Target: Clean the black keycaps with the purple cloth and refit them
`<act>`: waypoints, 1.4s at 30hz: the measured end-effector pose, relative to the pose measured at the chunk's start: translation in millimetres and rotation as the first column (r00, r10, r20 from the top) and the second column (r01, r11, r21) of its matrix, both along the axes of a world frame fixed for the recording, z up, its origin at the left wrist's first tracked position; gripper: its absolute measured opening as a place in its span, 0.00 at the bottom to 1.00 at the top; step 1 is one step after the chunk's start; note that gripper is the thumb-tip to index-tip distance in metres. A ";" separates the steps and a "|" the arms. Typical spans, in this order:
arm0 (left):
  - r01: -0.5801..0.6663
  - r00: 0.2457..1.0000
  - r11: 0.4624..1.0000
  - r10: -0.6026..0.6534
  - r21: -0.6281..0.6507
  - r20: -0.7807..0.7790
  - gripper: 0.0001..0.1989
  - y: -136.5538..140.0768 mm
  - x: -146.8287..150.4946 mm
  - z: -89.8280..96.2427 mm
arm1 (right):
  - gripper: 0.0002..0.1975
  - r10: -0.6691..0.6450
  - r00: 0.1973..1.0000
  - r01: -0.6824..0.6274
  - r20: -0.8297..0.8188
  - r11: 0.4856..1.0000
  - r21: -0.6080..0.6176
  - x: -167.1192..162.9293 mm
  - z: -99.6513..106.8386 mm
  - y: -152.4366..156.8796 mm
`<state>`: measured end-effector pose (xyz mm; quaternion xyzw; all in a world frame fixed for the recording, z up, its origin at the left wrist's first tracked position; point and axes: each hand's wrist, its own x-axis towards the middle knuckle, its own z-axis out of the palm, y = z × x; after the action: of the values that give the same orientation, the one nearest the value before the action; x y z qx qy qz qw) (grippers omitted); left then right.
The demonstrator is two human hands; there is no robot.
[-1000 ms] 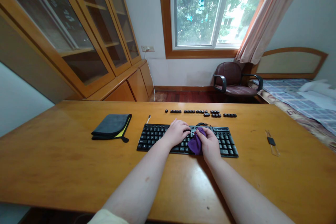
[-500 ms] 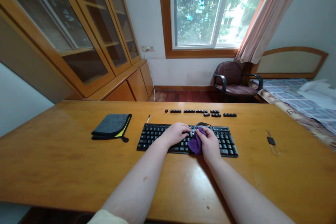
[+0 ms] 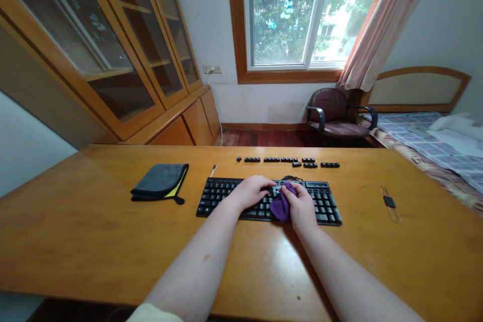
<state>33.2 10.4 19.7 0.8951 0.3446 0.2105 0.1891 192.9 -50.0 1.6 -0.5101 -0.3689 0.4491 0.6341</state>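
A black keyboard (image 3: 219, 196) lies on the wooden desk, and bare patches show near its upper middle where keycaps are off. My left hand (image 3: 253, 191) rests on the keyboard's middle, palm down, fingers stretched out toward the bare patch and holding nothing. Bunched in my right hand (image 3: 302, 205) is a purple cloth (image 3: 281, 207), pinched between thumb and fingers and pressed against the keys just right of my left fingertips. Part of the cloth hangs over the lower keys. Loose black keycaps (image 3: 271, 160) stand in short rows behind the keyboard.
A folded grey cloth with yellow lining (image 3: 158, 181) lies left of the keyboard. Near its top left corner is a small brush or swab (image 3: 213, 170). To the right lies a wire keycap puller (image 3: 389, 202). Beyond the desk (image 3: 94, 241) stands an armchair (image 3: 332, 110).
My left fingertips have shifted slightly right and up over the bare patch. My right hand keeps the purple cloth in nearly the same place.
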 end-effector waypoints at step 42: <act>-0.255 0.967 0.966 0.255 0.039 -0.006 0.10 -1.3 12.4 -7.1 | 0.12 0.003 1.000 -0.004 -0.027 1.000 -0.009 -1.6 2.9 -0.5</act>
<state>45.5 9.1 12.5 0.8479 0.4539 0.2347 0.1414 191.3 -50.5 4.5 -0.5063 -0.3592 0.4587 0.6358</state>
